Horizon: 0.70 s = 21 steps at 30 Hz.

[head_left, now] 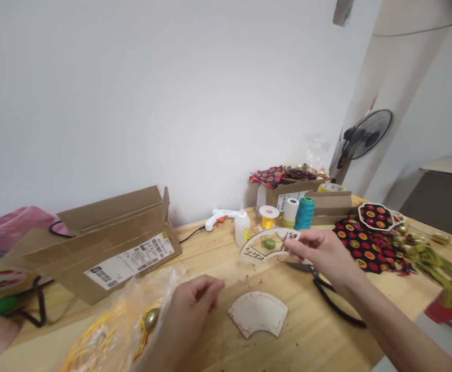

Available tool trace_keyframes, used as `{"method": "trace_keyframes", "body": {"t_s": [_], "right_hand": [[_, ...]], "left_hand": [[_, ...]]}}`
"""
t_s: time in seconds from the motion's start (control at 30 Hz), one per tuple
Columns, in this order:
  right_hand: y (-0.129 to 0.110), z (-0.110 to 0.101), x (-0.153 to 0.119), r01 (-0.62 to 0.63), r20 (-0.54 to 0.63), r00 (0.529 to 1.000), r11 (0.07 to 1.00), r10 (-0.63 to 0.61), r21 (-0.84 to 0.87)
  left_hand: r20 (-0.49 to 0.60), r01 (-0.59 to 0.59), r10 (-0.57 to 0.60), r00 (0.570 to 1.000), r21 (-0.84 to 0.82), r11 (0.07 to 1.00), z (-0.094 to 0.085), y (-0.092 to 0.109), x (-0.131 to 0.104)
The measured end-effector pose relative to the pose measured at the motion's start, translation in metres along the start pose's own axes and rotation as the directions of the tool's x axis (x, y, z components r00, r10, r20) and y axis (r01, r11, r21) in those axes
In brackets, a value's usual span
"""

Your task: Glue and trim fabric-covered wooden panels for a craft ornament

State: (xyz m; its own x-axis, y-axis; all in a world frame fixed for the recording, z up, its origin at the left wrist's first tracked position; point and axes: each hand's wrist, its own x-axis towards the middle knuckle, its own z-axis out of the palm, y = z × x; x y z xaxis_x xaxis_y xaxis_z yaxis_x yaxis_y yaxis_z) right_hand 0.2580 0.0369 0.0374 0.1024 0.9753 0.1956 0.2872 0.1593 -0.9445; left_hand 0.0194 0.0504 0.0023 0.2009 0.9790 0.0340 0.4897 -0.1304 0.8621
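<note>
My right hand [321,253] pinches the right end of a white fan-shaped openwork frame [254,253], raised a little above the wooden table. A small green item [268,243] shows through the frame's opening. My left hand [191,310] is over the table with its fingers curled together; whether anything is between them cannot be made out. Between and below the hands, a pale fan-shaped piece [257,313] lies flat, with reddish marks along its edge. Black-handled scissors [327,289] rest under my right wrist.
A clear bag of yellow cords [105,330] and an open cardboard box [125,253] are at left. Behind stand a glue bottle [242,228], glue gun [220,218] and teal thread [304,213]. Patterned fabric [360,248] lies at right.
</note>
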Motion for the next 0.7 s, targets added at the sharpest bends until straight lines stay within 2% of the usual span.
{"method": "trace_keyframes", "body": {"t_s": [0.03, 0.1, 0.2, 0.27, 0.33, 0.4, 0.43, 0.47, 0.5, 0.57, 0.63, 0.7], "right_hand": [[0.005, -0.003, -0.001, -0.014, -0.03, 0.999, 1.0, 0.013, -0.002], [0.015, 0.001, -0.009, -0.044, -0.035, 0.998, 0.999, 0.044, 0.007], [0.027, 0.026, -0.025, -0.11, 0.016, 0.994, 0.99, 0.109, 0.09], [0.031, 0.042, -0.034, -0.151, 0.145, 0.98, 0.981, 0.133, 0.125], [0.034, 0.044, -0.036, -0.117, 0.215, 0.971, 0.992, 0.103, 0.055], [0.041, 0.026, -0.035, -0.028, 0.136, 0.989, 0.988, 0.049, -0.154], [0.045, 0.012, -0.033, 0.005, 0.035, 0.999, 0.951, 0.006, -0.309], [0.051, -0.004, -0.032, 0.038, 0.003, 0.999, 0.889, -0.041, -0.456], [0.058, -0.021, -0.031, 0.066, 0.008, 0.997, 0.819, -0.074, -0.571], [0.071, -0.05, -0.03, 0.091, 0.077, 0.996, 0.723, -0.053, -0.685], [0.083, -0.067, -0.03, 0.087, 0.082, 0.996, 0.658, -0.038, -0.748], [0.09, -0.073, -0.031, 0.079, 0.062, 0.997, 0.611, -0.049, -0.788]], "left_hand": [[-0.036, 0.016, -0.017, 0.999, -0.047, 0.999, 0.0, -0.002, 0.002], [-0.055, 0.045, -0.061, 0.997, -0.254, 0.966, 0.006, -0.004, 0.004], [0.032, 0.082, -0.077, 0.997, -0.531, 0.844, 0.02, -0.001, 0.001], [0.093, 0.138, -0.105, 0.99, -0.518, 0.844, 0.026, 0.002, -0.002], [0.067, 0.192, -0.18, 0.981, -0.414, 0.89, 0.024, 0.004, -0.003], [-0.025, 0.23, -0.26, 0.965, -0.394, 0.89, 0.015, 0.001, 0.0], [-0.076, 0.244, -0.304, 0.95, -0.431, 0.869, 0.009, -0.002, 0.003], [-0.125, 0.248, -0.349, 0.929, -0.488, 0.837, 0.002, -0.006, 0.007], [-0.163, 0.246, -0.389, 0.907, -0.544, 0.802, -0.003, -0.011, 0.011], [-0.187, 0.24, -0.429, 0.884, -0.606, 0.758, -0.012, -0.022, 0.018], [-0.215, 0.237, -0.415, 0.884, -0.558, 0.795, -0.018, -0.033, 0.024], [-0.272, 0.227, -0.334, 0.902, -0.359, 0.905, -0.022, -0.042, 0.027]]}}
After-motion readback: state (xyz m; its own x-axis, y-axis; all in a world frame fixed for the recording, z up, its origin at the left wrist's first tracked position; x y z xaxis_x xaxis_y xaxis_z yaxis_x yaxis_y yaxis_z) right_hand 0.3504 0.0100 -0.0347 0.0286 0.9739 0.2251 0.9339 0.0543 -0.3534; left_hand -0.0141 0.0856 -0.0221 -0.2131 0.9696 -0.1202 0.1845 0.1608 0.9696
